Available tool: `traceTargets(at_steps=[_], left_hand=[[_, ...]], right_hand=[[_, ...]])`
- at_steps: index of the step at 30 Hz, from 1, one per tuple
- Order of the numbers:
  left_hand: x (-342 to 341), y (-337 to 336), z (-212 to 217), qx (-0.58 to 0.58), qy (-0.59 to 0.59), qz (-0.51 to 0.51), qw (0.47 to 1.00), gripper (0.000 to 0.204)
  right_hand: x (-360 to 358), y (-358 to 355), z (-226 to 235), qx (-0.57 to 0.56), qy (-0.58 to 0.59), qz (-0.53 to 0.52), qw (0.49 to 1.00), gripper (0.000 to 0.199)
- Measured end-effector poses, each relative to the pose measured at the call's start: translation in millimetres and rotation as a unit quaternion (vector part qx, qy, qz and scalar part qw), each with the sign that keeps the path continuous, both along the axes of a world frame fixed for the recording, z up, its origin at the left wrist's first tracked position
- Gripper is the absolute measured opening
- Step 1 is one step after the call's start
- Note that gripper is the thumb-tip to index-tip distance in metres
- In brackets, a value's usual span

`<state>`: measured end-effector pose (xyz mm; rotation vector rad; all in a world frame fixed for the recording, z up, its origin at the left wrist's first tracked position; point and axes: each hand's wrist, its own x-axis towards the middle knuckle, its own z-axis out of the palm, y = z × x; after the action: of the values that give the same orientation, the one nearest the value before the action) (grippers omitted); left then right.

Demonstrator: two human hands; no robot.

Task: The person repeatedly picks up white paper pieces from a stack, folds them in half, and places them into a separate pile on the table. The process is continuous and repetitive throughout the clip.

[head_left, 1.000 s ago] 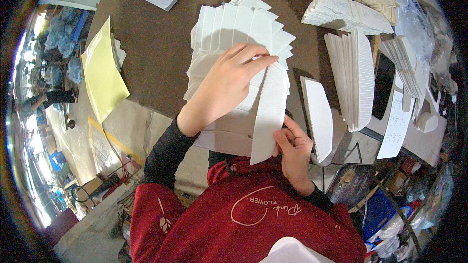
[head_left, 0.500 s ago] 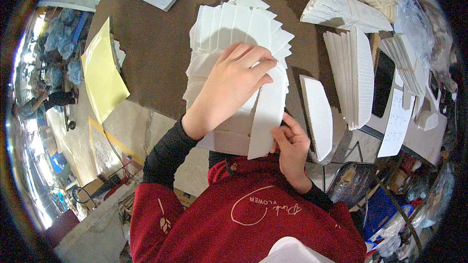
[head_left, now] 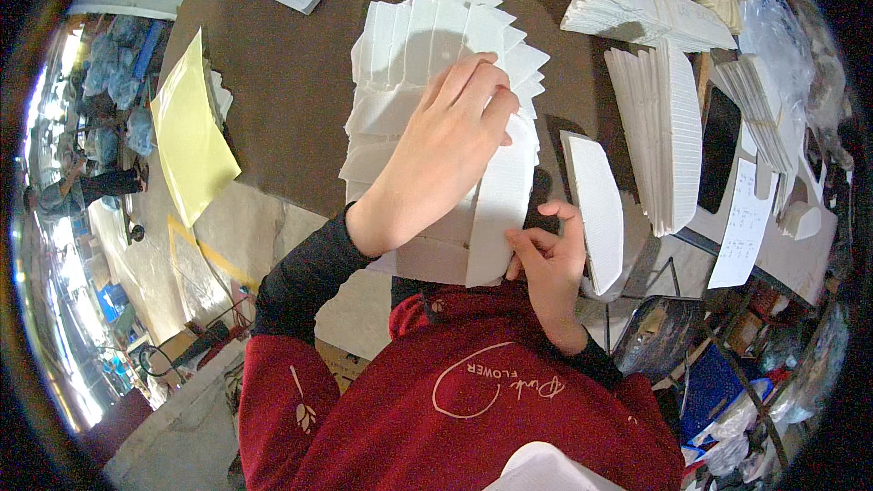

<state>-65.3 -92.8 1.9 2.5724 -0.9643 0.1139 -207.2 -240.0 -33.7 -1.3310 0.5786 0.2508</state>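
Observation:
A fanned, overlapping pile of white paper-like pieces lies on the brown table in front of me. Across the middle of the pile rests my left hand, its fingers bent, a little apart, with nothing gripped between them. A long white strip with fine ridges lies topmost at the pile's right side, partly under my left fingers. Beside this strip's lower right edge is my right hand. Its thumb is at the edge, and its index finger stands apart with a gap between.
Just right of my right hand lies a small white stack. Farther right are a thicker ridged stack, a banded stack and a written sheet. A yellow sheet hangs over the table's left edge.
My left hand has slid slightly up and right over the pile. My right index finger has lifted away from the strip, widening its gap from the thumb.

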Motion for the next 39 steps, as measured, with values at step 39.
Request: traceTargets(at_steps=[39], left_hand=[[-108,-14,34,-0.378,0.119,0.159,0.904,0.087]], right_hand=[[-26,-58,8,-0.280,-0.346,-0.036,0.895,0.053]])
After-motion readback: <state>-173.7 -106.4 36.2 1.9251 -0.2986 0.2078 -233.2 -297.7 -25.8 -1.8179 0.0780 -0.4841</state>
